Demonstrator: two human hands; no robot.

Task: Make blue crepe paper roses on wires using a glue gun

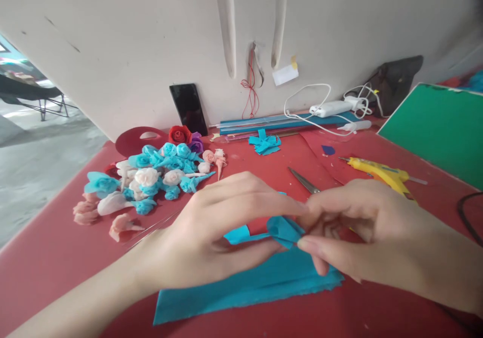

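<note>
Between my hands is a strip of blue crepe paper (pixel 285 230), its right end curled into a small roll. My right hand (pixel 362 232) pinches the roll's lower end between thumb and fingers. My left hand (pixel 222 222) is closed on the strip from the left, index finger above and thumb below; part of the paper is hidden in its grip. Under both hands lies a larger folded piece of blue crepe paper (pixel 241 287). Beyond my right hand, scissors (pixel 304 179) lie with blades pointing away and handles covered.
Paper roses (pixel 147 177) in blue, white and pink pile up at left. A phone (pixel 188 109) leans on the wall. Blue paper pieces (pixel 264 143) lie at the back. A yellow glue gun (pixel 381 172), a white power strip (pixel 332 108) and a green board (pixel 437 132) are at right.
</note>
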